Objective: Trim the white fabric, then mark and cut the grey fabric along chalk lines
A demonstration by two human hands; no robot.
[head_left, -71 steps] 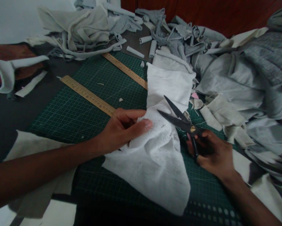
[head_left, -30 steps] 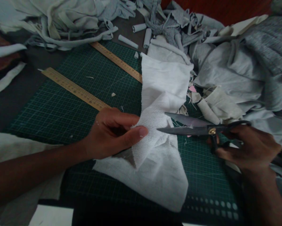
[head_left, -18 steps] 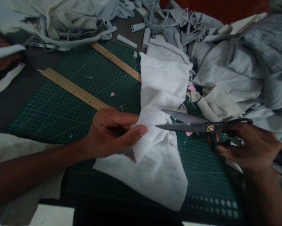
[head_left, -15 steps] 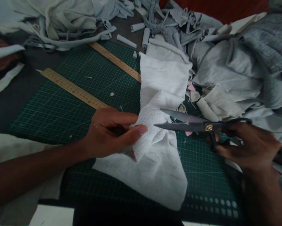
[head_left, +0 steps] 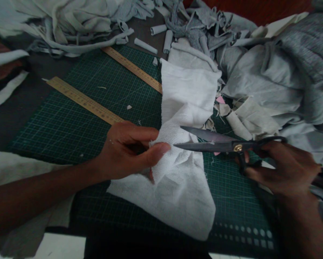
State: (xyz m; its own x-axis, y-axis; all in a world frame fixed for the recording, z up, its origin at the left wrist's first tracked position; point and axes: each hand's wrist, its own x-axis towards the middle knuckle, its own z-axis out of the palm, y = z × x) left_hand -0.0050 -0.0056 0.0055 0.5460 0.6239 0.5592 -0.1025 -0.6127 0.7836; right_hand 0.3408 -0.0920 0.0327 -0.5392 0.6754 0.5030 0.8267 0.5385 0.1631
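Green cutting mat (head_left: 69, 126) underlies everything; heaps of grey fabric (head_left: 261, 79) banked beyond and to the right of both hands, pale strips (head_left: 77, 32) heaped at the far left.

White cloth (head_left: 188, 93) lies in one long band, its long axis running away from the person: the far end flat on the mat, the near end spread toward the mat's front edge. The middle is bunched and raised between the two hands.

Two wooden rulers (head_left: 83, 101) lie on the mat beyond and to the left of the left hand, both slanted, clear of the cloth except where the farther one runs under its left edge.

Left hand (head_left: 126, 149) closed in a pinch on the raised fold of cloth, thumb on top, fingers beneath; the fold stands directly off its fingertips, to the right.

Right hand (head_left: 280, 167) closed through the handles of the black scissors (head_left: 212, 142). Blades point leftward, lying across the cloth's long axis, parted a little, about a narrow wedge. The tips reach the cloth's right edge, just beside the left thumb tip. Cloth edge appears to sit between the blades; exact contact hard to tell.

The cloth is nearer the left hand; from the right hand it lies straight ahead of the blade tips.
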